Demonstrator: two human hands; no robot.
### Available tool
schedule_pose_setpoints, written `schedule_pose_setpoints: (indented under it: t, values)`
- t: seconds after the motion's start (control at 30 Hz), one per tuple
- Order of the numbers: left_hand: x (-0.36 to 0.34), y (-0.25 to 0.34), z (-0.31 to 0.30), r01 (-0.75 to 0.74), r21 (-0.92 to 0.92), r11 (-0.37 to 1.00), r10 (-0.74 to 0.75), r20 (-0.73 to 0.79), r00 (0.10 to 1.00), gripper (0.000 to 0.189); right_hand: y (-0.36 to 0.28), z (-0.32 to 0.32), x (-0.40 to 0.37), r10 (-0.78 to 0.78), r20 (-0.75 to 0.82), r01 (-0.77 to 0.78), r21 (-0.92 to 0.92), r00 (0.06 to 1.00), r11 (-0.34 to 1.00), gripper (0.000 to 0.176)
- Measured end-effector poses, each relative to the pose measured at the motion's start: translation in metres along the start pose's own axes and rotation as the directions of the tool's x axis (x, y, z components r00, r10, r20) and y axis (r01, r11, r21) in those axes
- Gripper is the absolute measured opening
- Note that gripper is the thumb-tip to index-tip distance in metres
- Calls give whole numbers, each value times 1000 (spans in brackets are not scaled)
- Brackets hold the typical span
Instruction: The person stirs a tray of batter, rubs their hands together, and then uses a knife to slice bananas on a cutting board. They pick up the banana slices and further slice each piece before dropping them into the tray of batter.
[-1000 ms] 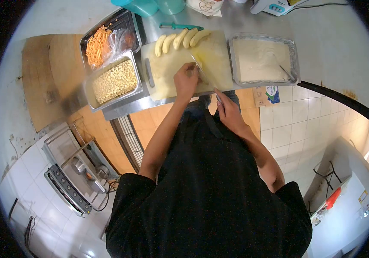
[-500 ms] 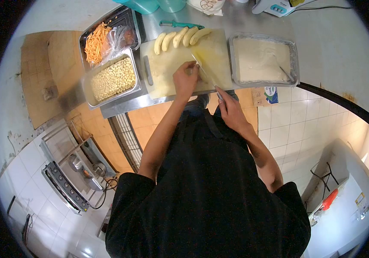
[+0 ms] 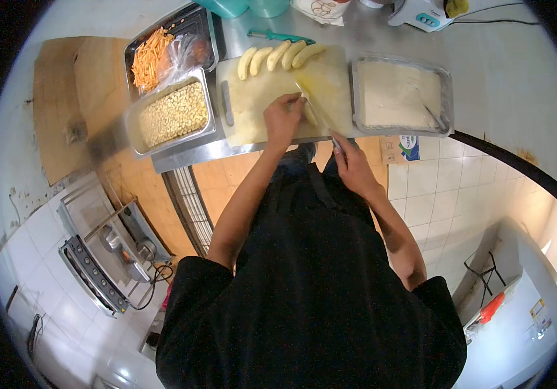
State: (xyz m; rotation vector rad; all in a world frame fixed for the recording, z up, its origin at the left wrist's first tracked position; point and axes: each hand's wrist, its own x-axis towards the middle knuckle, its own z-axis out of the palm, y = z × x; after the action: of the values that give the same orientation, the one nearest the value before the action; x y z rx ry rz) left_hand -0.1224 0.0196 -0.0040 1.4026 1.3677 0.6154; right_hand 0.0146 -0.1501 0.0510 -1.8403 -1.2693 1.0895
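Observation:
My right hand (image 3: 353,166) is closed round the handle of a knife (image 3: 318,112), whose blade points up and left over the cutting board (image 3: 252,120). My left hand (image 3: 285,117) is closed on a peeled banana (image 3: 309,115) lying on the board beside the blade; the fingers hide part of it. Several peeled bananas (image 3: 278,55) lie in a row along the board's far edge. Beyond them rests a green-handled tool (image 3: 276,36).
Left of the board stand a metal pan of corn kernels (image 3: 173,115) and a black tray (image 3: 211,39) with shredded orange food (image 3: 151,59) and a plastic bag (image 3: 184,55). At right sits a tray of pale batter (image 3: 400,94) with a utensil in it.
The view has shifted slightly, so the table items appear a little further right. Both hands keep nearly the same hold and place over the board.

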Motion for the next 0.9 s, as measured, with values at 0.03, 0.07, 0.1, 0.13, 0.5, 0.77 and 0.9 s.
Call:
schedule_pose_setpoints:
  t: [0.03,0.07,0.1,0.13,0.5,0.77,0.9]
  values:
    - [-4,14,-2,41,-10,999,-41,12,999,27,-2,-2,1,29,18,-30,10,999,1000,44]
    - [-7,24,-4,82,-20,996,-81,25,996,27,-3,-4,2,59,36,-59,20,998,998,44]
    - [-7,22,-4,84,-20,996,-83,24,996,27,-2,-4,2,59,38,-60,19,998,998,44]
    - [-6,20,-3,53,5,999,-53,22,998,28,0,-3,3,51,34,-51,15,998,999,44]
    - [1,-7,1,-81,108,991,79,25,997,29,3,1,6,112,32,-111,-22,993,994,44]
    - [-17,35,-8,13,116,993,-17,31,999,37,7,6,8,-9,-30,7,-40,1000,999,42]
    - [-16,32,-7,-3,98,995,0,30,1000,35,2,3,9,-3,-16,2,-31,1000,1000,42]
